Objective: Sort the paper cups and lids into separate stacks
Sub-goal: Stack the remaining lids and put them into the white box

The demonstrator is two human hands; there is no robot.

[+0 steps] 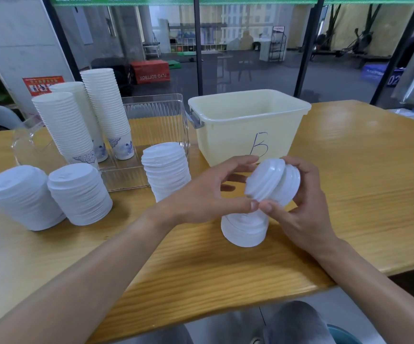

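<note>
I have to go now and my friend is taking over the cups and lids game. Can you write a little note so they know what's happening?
Both hands are busy: left hand and right hand together hold a small bunch of lids, tilted, above a short lid stack on the table.
Done: three tall cup stacks at back left; three lid stacks in front of them.
Left: set the held lids onto a lid stack. I cannot see whether the yellow bin marked B still holds anything.
</note>
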